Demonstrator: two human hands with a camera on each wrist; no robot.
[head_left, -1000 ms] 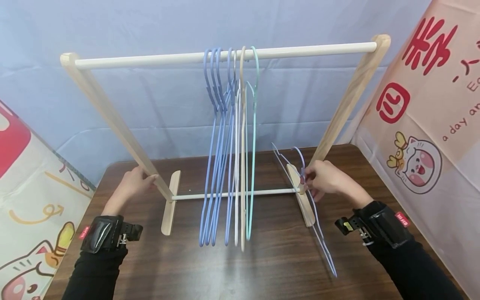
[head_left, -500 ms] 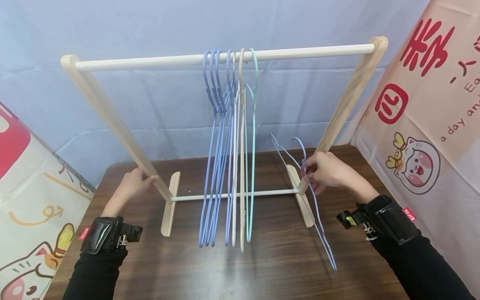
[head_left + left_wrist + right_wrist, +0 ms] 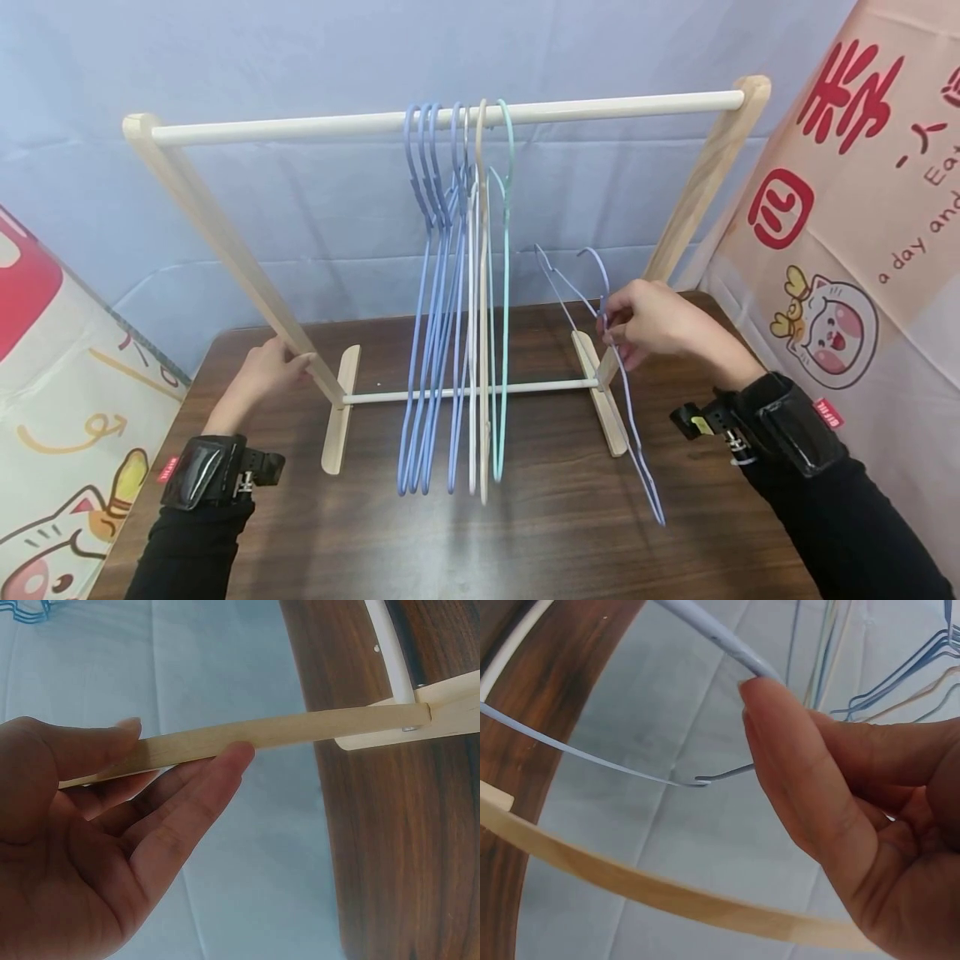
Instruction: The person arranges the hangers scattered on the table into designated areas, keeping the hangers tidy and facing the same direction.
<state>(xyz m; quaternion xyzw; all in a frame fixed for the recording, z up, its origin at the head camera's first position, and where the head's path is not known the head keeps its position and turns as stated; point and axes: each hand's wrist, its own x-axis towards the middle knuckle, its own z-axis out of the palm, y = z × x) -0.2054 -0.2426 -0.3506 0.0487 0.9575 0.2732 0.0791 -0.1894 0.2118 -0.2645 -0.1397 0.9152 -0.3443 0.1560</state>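
Observation:
In the head view, my left hand (image 3: 264,372) grips the left wooden upright (image 3: 225,237) of a small clothes rack near its foot. The left wrist view has the thumb on one side of that upright (image 3: 277,732) and fingers on the other. My right hand (image 3: 651,323) pinches a lavender-blue clothes hanger (image 3: 634,423) near its neck, beside the right upright (image 3: 705,179). This hanger is tilted, its hook upward and its lower end toward me. In the right wrist view, the fingers hide part of the hanger (image 3: 712,631).
From the white top rail (image 3: 300,128) hang several blue hangers (image 3: 417,308), a white one (image 3: 472,333), a beige one (image 3: 483,375) and a mint-green one (image 3: 507,333). A thin lower rail (image 3: 551,386) joins the rack's feet on the brown table (image 3: 360,533). A pale cloth (image 3: 337,225) hangs behind.
My right hand has risen a little, lifting the lavender-blue hanger with it. The left hand stays on the upright, and the hanging hangers look almost the same.

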